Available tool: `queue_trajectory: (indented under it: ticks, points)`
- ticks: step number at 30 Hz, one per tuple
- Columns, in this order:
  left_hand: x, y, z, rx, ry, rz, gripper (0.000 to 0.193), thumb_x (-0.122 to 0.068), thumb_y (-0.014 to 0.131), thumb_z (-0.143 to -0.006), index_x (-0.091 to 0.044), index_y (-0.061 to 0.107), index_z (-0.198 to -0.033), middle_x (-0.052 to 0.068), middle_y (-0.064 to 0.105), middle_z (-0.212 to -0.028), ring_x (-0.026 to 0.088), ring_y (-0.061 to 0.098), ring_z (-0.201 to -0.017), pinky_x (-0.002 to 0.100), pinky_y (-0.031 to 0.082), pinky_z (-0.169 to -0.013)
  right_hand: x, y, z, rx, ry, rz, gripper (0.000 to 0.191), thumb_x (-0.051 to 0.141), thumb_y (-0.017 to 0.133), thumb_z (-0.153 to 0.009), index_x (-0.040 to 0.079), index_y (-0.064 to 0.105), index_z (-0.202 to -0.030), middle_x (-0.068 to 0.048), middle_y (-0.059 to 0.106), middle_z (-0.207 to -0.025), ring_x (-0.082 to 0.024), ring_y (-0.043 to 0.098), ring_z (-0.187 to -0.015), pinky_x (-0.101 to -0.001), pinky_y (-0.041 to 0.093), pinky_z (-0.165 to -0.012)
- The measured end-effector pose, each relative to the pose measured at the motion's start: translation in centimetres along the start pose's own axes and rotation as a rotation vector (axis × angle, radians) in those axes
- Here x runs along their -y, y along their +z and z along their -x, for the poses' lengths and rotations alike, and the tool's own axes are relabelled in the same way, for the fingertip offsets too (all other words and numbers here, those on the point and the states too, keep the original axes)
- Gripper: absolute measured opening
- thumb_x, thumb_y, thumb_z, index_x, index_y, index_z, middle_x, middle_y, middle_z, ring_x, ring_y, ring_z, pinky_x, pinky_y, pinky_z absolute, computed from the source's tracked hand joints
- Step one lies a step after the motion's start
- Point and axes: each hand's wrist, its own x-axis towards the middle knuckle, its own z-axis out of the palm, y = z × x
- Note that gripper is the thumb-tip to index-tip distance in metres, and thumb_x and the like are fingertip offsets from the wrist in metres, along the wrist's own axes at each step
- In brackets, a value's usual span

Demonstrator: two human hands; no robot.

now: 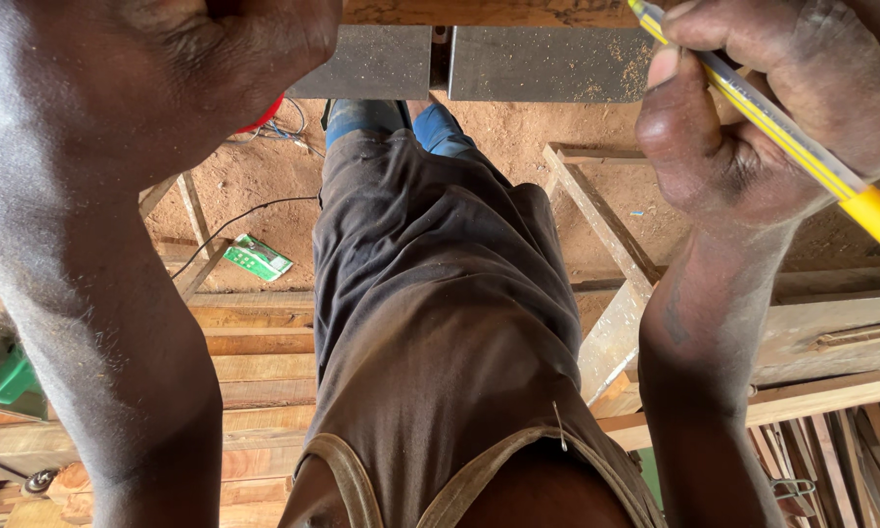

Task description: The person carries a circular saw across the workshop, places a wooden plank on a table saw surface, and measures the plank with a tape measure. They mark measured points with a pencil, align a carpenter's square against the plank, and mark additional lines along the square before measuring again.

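My right hand (753, 127) is at the top right, closed round a yellow pen (851, 191) that runs slantwise from the top edge towards the right edge. My left hand (215, 59) is at the top left with its fingers curled into a fist; nothing shows inside it. A bit of something red (264, 115) peeks out under its edge. Both hands reach to a wooden plank (489, 12) along the top edge, above two dusty dark grey slabs (547, 64). Between my forearms hangs my dark grey clothing (440, 293).
Below is a reddish dirt floor (518, 147) with a black cable (254, 210) and a green-and-white packet (257, 257). Stacked wooden boards (264, 342) lie at the left, a wooden frame (606, 225) and more planks at the right. A green machine (4, 372) sits at the left edge.
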Motion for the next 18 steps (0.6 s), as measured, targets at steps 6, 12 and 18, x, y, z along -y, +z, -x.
queue_trajectory:
  ticks: [6,12,18]
  points:
    - [0.0,-0.2,-0.1,-0.002,-0.006,0.004,0.022,-0.018,0.069,-0.103,-0.003,0.069,-0.087,0.011,0.071,-0.085,0.032,0.068,-0.105,0.047,0.056,-0.086,-0.6,0.3,2.0,-0.196,0.125,-0.174,0.018,0.000,0.062,-0.090,-0.012,0.062,-0.103,-0.006,0.054,-0.062,-0.010,0.050,-0.046,-0.0269,0.042,-0.050]
    - [-1.0,-3.6,-1.3,-0.003,-0.032,-0.025,0.023,-0.018,0.069,-0.103,-0.003,0.070,-0.086,0.011,0.071,-0.085,0.033,0.069,-0.106,0.048,0.057,-0.087,3.8,0.5,7.4,-0.795,0.093,-0.208,0.025,0.018,0.060,-0.106,-0.004,0.067,-0.116,-0.018,0.059,-0.089,-0.019,0.062,-0.073,-0.0361,0.058,-0.057]
    - [0.6,-7.5,-5.7,0.071,-0.061,-0.146,0.023,-0.018,0.069,-0.103,-0.003,0.070,-0.085,0.012,0.071,-0.085,0.034,0.069,-0.108,0.049,0.057,-0.088,7.2,2.3,9.3,-0.936,0.426,-0.323,0.040,0.032,0.040,-0.117,0.003,0.063,-0.101,-0.016,0.066,-0.101,-0.025,0.065,-0.099,-0.0349,0.055,-0.091]
